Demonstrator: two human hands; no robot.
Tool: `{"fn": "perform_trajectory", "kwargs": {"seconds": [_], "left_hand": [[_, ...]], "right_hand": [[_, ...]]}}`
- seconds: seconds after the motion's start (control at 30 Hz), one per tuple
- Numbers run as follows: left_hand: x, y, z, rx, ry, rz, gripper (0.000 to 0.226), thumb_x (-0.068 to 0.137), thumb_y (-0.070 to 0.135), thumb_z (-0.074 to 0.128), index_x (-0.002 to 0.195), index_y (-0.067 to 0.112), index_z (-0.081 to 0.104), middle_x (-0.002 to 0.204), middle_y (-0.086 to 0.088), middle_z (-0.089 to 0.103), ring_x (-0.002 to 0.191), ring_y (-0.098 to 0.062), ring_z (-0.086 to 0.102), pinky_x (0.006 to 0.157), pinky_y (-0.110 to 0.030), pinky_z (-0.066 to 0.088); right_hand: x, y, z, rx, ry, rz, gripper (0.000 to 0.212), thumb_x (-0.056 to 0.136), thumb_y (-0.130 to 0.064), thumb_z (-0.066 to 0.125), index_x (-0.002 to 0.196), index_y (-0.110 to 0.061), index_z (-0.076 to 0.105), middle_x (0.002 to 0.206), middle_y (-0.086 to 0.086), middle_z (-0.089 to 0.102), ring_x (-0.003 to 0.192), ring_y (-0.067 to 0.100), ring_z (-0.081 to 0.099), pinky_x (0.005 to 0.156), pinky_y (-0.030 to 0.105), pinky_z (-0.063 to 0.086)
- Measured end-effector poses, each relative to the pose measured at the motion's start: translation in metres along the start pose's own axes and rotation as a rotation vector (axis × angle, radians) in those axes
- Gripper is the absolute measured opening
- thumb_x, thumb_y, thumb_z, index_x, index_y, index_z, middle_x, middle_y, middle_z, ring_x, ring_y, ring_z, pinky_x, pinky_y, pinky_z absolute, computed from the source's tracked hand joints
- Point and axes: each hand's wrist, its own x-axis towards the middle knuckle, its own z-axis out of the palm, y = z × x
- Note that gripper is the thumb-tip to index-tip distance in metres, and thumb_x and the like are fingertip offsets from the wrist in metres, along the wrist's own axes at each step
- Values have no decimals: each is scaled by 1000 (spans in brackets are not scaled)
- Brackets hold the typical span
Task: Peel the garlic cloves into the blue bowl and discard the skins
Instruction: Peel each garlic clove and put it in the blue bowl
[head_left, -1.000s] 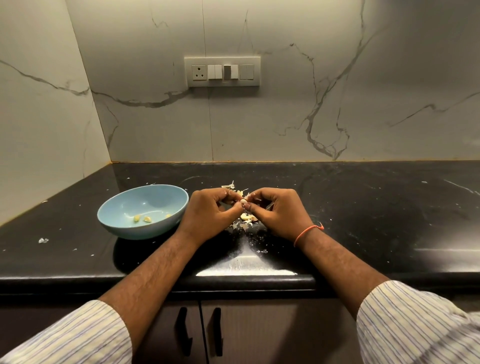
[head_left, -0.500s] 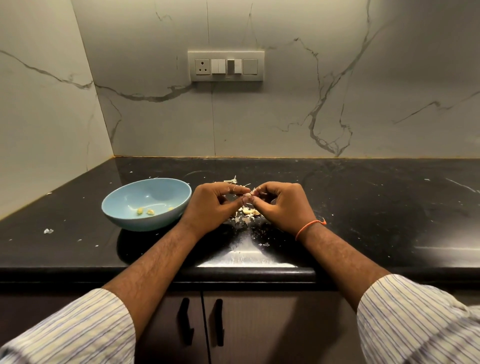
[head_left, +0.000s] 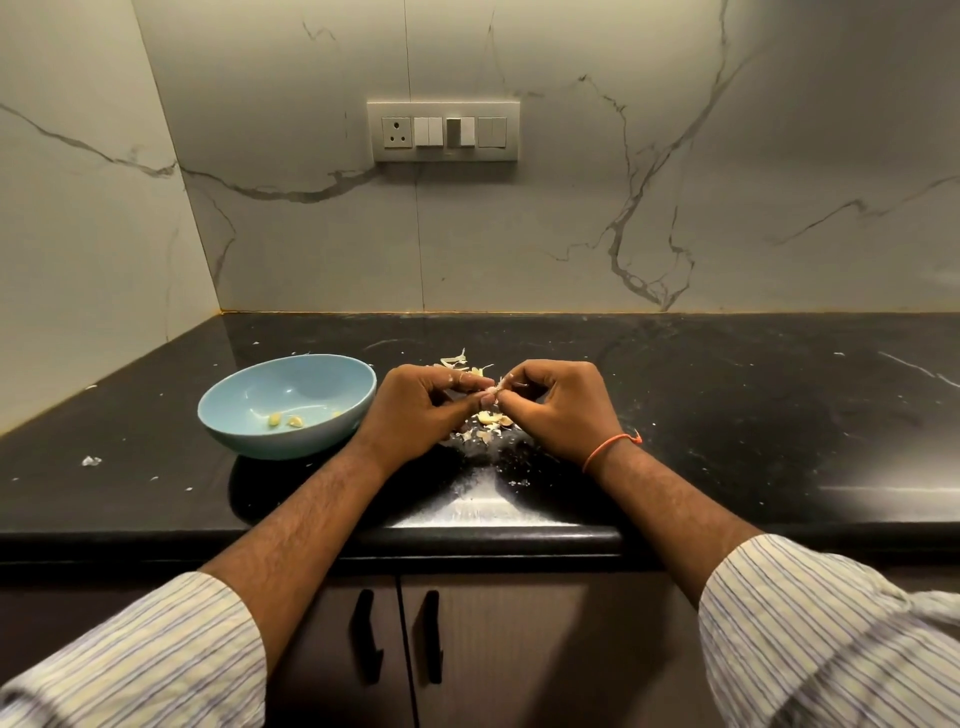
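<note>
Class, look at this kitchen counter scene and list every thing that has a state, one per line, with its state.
Blue bowl: upright on the counter, holding a few peeled cloves.
Garlic clove: pinched between both hands, partly skinned.
Left hand: closed on the clove.
Right hand: closed on the clove.
Garlic skins: loose on the counter under the hands.
Cabinet doors: shut.
</note>
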Motion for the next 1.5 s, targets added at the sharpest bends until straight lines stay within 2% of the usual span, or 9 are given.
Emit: {"fn": "perform_trajectory", "kwargs": {"seconds": [0.2, 0.47, 0.57, 0.67, 0.8, 1.03, 1.17, 1.37, 1.5], "left_hand": [[0, 1, -2, -35, -33, -1, 26, 87, 23, 85, 112, 17, 83, 93, 4, 82, 77, -15, 79, 70, -25, 64], [-1, 1, 0, -32, -15, -12, 28, 91, 24, 81, 116, 15, 81, 91, 6, 81, 73, -9, 77, 64, -17, 60], [-2, -1, 1, -39, -18, -43, 27, 93, 24, 80, 118, 15, 80, 92, 6, 81, 69, -11, 77, 64, -20, 60], [1, -4, 0, -54, -16, -82, 25, 93, 22, 80, 117, 13, 80, 91, 5, 81, 68, -14, 77, 63, -22, 61], [2, -3, 0, -61, -9, -88, 25, 92, 20, 82, 116, 12, 80, 90, 3, 81, 69, -15, 77, 66, -23, 62], [2, -1, 0, -14, -60, -33, 24, 89, 22, 84, 110, 13, 81, 90, 8, 79, 78, -11, 76, 73, -23, 62], [1, -2, -1, -2, -50, -11, 30, 90, 22, 84, 118, 13, 80, 99, 4, 81, 86, -12, 79, 78, -29, 66], [3, -5, 0, 51, -3, 8, 25, 94, 19, 80, 119, 18, 81, 103, 5, 82, 90, -10, 78, 83, -36, 65], [3, -5, 0, 28, 7, -26, 24, 94, 16, 80, 118, 16, 81, 101, 5, 82, 87, -9, 78, 81, -34, 66]], "right_hand": [[-1, -2, 0, -16, -6, 4, 6, 84, -34, 80, 84, -28, 81, 70, -15, 73, 66, 6, 70, 63, 38, 61], [-1, -4, 0, -7, 20, 22, 14, 84, -42, 82, 82, -28, 81, 67, -14, 73, 64, 7, 69, 61, 37, 59], [-3, -5, 0, -9, 3, 19, 24, 85, -52, 80, 82, -28, 80, 67, -14, 72, 63, 6, 69, 59, 36, 60], [-1, -4, 2, -47, 0, 32, 22, 85, -50, 78, 82, -29, 80, 66, -14, 72, 60, 6, 68, 59, 37, 60], [1, -4, 1, -82, 25, 45, 30, 81, -57, 69, 82, -30, 80, 65, -15, 71, 58, 4, 67, 59, 36, 60], [1, -4, 0, -137, 25, 45, 13, 82, -43, 77, 84, -31, 81, 67, -16, 70, 60, 4, 64, 60, 34, 59], [0, -5, 0, -150, -1, 33, 12, 85, -42, 78, 86, -31, 81, 67, -15, 70, 60, 4, 64, 59, 34, 59], [-1, -7, -1, -74, -28, 30, 32, 81, -56, 63, 84, -30, 81, 67, -13, 72, 59, 5, 66, 59, 36, 60], [-1, -4, 0, -51, -50, 0, 24, 83, -47, 67, 86, -29, 82, 70, -13, 73, 62, 6, 68, 61, 39, 61]]}}
